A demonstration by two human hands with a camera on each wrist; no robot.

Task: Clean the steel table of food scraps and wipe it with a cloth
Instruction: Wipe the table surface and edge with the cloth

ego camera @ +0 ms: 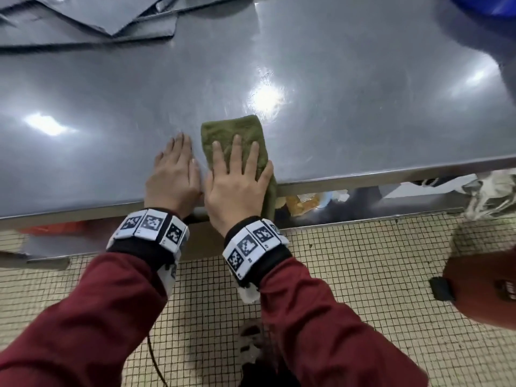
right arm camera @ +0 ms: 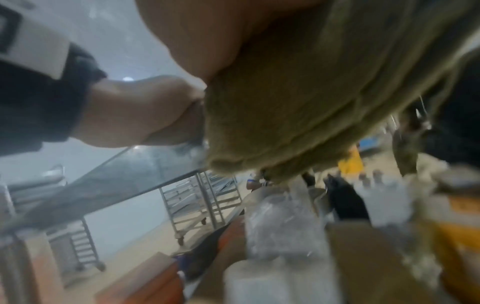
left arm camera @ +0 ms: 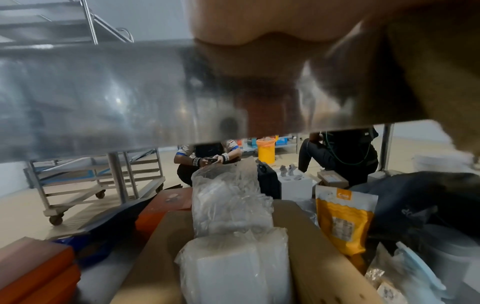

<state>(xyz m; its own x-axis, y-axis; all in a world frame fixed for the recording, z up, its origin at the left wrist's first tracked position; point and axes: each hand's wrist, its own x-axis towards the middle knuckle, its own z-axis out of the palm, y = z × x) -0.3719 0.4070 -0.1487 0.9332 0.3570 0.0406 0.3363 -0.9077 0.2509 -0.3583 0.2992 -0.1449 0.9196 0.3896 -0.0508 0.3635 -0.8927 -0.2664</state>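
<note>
In the head view a folded green cloth point(ego camera: 240, 135) lies on the steel table point(ego camera: 363, 107) at its near edge, its lower end hanging over the rim. My right hand point(ego camera: 237, 174) lies flat on the cloth with straight fingers, pressing it down. My left hand point(ego camera: 174, 169) rests flat on the bare steel just left of the cloth, fingers straight. The right wrist view shows the cloth point(right arm camera: 298, 113) draped over the edge beside my left wrist point(right arm camera: 135, 111). The left wrist view shows the table's front rim point(left arm camera: 103, 98) close up. I see no food scraps on the steel.
Steel trays point(ego camera: 89, 20) are stacked at the table's far left, and something blue point(ego camera: 485, 4) sits at the far right corner. A lower shelf holds a cardboard box point(left arm camera: 311, 246), plastic-wrapped packs point(left arm camera: 228, 205) and a yellow pouch point(left arm camera: 342, 218). People point(left arm camera: 207, 160) crouch beyond the table.
</note>
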